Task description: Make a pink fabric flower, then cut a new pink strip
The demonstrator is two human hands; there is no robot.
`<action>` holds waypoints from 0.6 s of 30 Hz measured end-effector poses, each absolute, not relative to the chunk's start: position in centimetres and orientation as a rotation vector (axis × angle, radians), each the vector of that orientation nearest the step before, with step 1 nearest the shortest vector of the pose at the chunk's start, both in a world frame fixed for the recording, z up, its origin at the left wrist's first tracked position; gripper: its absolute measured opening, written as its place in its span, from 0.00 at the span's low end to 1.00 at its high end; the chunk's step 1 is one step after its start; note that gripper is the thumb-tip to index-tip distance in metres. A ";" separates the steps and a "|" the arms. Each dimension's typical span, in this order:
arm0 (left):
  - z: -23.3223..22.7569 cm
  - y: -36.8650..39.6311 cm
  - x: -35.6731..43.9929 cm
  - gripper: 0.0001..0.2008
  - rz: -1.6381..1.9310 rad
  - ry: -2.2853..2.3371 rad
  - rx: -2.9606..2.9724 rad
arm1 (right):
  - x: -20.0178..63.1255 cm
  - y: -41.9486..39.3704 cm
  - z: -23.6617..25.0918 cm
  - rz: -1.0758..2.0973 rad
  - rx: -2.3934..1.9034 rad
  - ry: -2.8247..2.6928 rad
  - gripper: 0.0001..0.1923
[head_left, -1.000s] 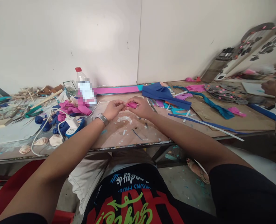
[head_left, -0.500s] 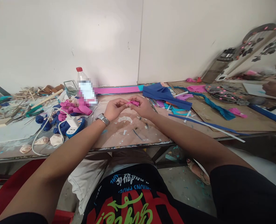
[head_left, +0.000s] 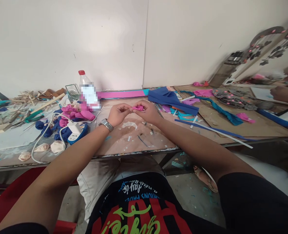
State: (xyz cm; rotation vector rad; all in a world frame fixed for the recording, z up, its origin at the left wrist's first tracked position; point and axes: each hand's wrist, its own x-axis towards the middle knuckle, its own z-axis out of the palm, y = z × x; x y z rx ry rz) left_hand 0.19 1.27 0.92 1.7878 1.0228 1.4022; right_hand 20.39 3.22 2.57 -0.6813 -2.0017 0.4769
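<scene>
Both my hands meet above the near middle of the table, pinching a small crumpled pink piece [head_left: 138,108] that looks like cloth or crepe paper. My left hand [head_left: 119,114], with a watch at the wrist, has its thumb and fingertips closed at the left end of the piece. Wrapped around the right part is my right hand [head_left: 148,112], its fingers bent over it. Part of the piece is hidden behind the fingers. Left of my hands lie crumpled pink pieces [head_left: 86,115], dark blue rosettes [head_left: 47,130] and cream rosettes [head_left: 57,147].
A white cable loops from a blue power strip [head_left: 78,135] on the left. Behind it stands a red-capped bottle [head_left: 83,78], partly blurred. Blue material [head_left: 164,97] and a white strip [head_left: 223,132] lie to the right. Another person's hand [head_left: 285,93] shows at far right.
My hands stay together on the pink piece, with only slight finger movement. The whole view has shifted a little.
</scene>
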 end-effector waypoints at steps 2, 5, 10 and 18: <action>0.8 1.3 0.2 0.16 1.397 1.024 1.794 | 20.4 3.1 2.7 0.478 -0.667 -1.985 0.14; 0.8 1.2 0.2 0.16 1.390 1.024 1.801 | 20.3 3.1 2.7 0.468 -0.609 -1.998 0.13; 1.0 1.0 0.3 0.16 1.387 1.009 1.778 | 20.3 3.2 2.8 0.441 -0.586 -2.028 0.09; 1.4 0.6 0.7 0.22 1.296 0.885 1.444 | 20.5 3.3 2.7 0.509 -0.571 -1.997 0.12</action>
